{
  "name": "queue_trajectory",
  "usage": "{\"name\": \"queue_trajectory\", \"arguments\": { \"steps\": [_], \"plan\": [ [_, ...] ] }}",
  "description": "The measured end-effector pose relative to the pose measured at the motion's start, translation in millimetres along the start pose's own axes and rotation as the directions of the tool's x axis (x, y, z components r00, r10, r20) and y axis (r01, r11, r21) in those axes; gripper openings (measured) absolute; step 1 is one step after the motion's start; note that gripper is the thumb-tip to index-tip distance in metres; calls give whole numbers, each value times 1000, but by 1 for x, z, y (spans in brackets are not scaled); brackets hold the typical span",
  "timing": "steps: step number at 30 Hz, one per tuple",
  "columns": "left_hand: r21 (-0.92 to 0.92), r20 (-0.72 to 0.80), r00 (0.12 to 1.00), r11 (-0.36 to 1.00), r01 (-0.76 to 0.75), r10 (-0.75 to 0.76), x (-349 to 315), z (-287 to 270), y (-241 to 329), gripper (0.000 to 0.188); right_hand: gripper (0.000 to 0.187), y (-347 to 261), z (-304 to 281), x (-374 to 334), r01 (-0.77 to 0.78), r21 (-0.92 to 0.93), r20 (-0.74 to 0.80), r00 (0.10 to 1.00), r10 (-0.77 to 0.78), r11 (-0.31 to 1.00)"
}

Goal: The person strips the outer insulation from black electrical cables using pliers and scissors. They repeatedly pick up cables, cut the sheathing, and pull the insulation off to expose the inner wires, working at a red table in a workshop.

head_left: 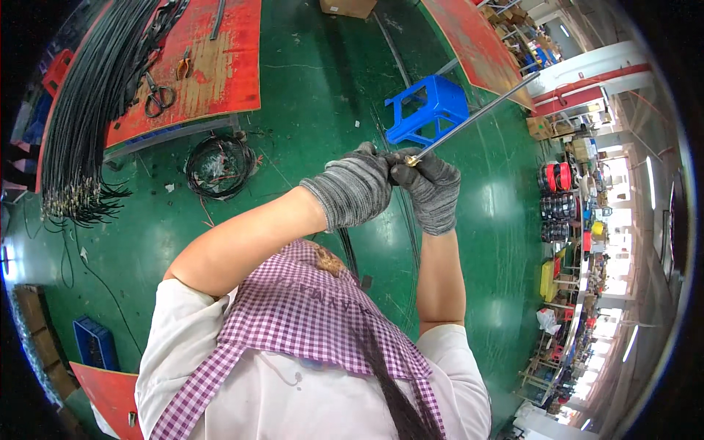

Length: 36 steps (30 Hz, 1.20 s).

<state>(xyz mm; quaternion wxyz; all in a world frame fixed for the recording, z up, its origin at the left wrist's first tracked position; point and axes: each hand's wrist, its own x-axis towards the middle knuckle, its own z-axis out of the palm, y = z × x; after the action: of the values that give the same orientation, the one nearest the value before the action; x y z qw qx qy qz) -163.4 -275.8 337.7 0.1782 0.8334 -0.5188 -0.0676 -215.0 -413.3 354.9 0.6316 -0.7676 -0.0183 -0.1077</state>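
Observation:
My left hand (pixel 356 187), in a grey knit glove, is closed with its fingertips pinched beside the right fingers. What it grips is hidden. My right hand (pixel 434 192), gloved the same way, is closed around the near end of a long thin metal rod (pixel 477 116). A small brass-coloured fitting (pixel 412 160) shows at that end, between the two hands. The rod slants up and away to the right. Several black cables (pixel 347 249) appear below my left glove and pass behind the checked apron; whether that hand holds them, I cannot tell.
A blue plastic stool (pixel 431 106) stands beyond my right hand. On the red worn table (pixel 227 81) lie scissors (pixel 157 97), pliers (pixel 183 66) and a thick bundle of black cables (pixel 84 117). A cable coil (pixel 220 167) rests on the green floor. Loaded shelves line the right.

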Motion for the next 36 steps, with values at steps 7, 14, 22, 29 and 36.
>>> {"name": "queue_trajectory", "arguments": {
  "steps": [7,14,22,29,36],
  "plan": [
    [-230,-396,917,962,-146,45,-6,1,-2,24,17,-9,-7,5,45,-3,4,999,-45,999],
    [-953,50,993,292,81,-111,-8,-6,-2,27,20,-5,-19,3,-15,185,60,998,4,983],
    [-981,-71,976,192,-31,-208,0,2,34,28,21,-9,-30,-7,-36,297,61,998,19,954],
    [-987,-70,934,157,-15,-351,7,14,56,31,24,1,-44,-17,28,224,23,999,-34,974],
    [-981,157,928,56,186,-338,1,13,71,32,24,2,-52,-37,-12,216,63,998,-1,976]
  ]
}}
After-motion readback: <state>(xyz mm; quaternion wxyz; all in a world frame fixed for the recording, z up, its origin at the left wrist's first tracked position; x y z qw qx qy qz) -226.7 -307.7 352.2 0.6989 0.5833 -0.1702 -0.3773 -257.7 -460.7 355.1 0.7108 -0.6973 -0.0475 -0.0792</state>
